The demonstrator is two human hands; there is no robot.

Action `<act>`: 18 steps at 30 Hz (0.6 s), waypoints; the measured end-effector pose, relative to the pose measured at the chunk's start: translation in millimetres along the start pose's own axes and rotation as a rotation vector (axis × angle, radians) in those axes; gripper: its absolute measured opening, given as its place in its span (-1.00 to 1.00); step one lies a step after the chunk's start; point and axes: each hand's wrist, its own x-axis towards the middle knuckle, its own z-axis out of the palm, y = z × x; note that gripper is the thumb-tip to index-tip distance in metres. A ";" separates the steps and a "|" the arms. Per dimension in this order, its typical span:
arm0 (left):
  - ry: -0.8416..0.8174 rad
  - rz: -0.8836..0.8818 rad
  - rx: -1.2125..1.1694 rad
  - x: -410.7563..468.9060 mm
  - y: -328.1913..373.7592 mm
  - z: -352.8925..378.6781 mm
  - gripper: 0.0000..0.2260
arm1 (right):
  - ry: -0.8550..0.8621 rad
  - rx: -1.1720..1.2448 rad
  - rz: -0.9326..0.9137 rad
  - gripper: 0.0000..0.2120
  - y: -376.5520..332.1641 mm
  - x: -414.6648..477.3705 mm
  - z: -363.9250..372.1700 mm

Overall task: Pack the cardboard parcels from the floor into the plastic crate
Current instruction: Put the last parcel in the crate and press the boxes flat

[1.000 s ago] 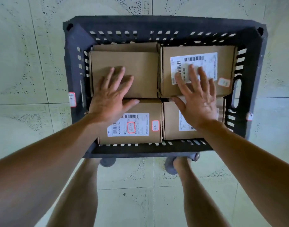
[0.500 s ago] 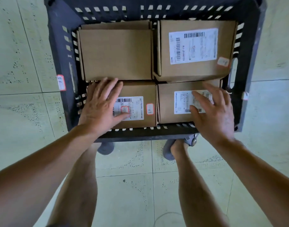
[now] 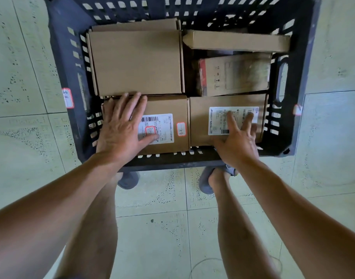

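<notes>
light: bright, even | edges: wide-angle bowing | blur: slight

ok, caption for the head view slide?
Left hand rests on near-left parcel, right hand on near-right parcel, in plastic crate.

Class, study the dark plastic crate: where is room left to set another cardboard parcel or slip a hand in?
One sunken pocket, far right: above the low red-edged parcel, bordered by the plain brown parcel, the tilted flat carton, the near-right labelled parcel and the dark crate wall. Crowded: the near row, left hand and right hand resting on it.
</notes>
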 end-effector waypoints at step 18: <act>0.016 0.214 -0.021 169.0 77.2 -75.1 -0.33 | 0.259 0.169 -0.206 -0.38 10.1 23.0 -50.9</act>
